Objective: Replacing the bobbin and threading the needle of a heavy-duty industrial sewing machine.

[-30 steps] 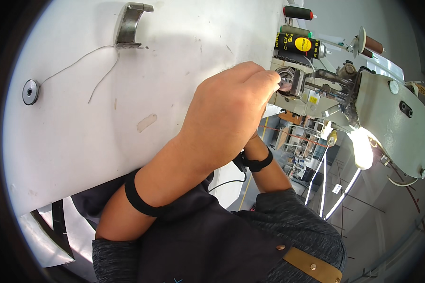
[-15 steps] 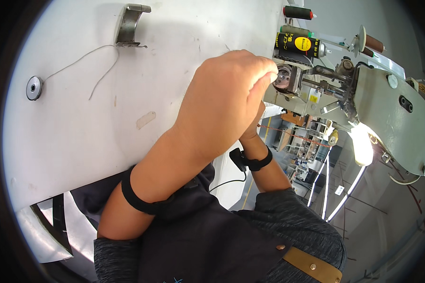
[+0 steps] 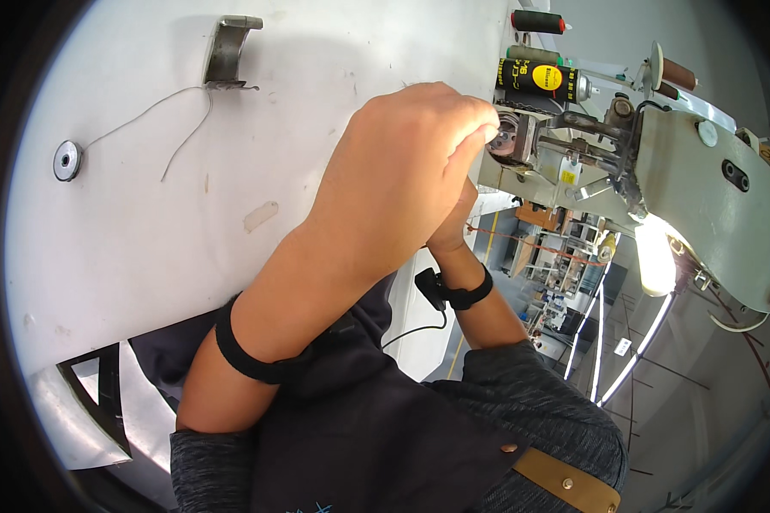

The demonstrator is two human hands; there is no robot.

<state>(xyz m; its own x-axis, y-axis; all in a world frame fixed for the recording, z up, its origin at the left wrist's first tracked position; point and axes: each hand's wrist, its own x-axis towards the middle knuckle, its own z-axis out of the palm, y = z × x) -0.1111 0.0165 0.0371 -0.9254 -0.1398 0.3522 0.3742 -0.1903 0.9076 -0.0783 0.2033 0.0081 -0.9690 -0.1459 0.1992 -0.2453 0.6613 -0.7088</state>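
My left hand [image 3: 402, 162] reaches to the sewing machine, thumb and fingers pinched together at the round metal hook [image 3: 506, 137]. Whatever the fingertips hold, if anything, is hidden. Behind it, my right hand [image 3: 455, 224] is mostly covered by the left; its fingers do not show. A metal bobbin [image 3: 67, 161] lies at the left of the white tabletop [image 3: 128, 256], and grey thread [image 3: 145, 109] trails from it. The thread runs to a curved metal cover [image 3: 227, 53] further back, and a loose end curls down beside it.
Right of my hands is the pale sewing machine head [image 3: 714, 197], with a lit lamp [image 3: 655, 256]. A black and yellow spray can [image 3: 543, 79], a dark thread cone [image 3: 539, 22] and a brown spool [image 3: 678, 73] are near it. Workshop shelving shows beyond.
The whole view has shifted slightly. My left hand keeps its pinch at the hook, and the bobbin and metal cover lie as before.
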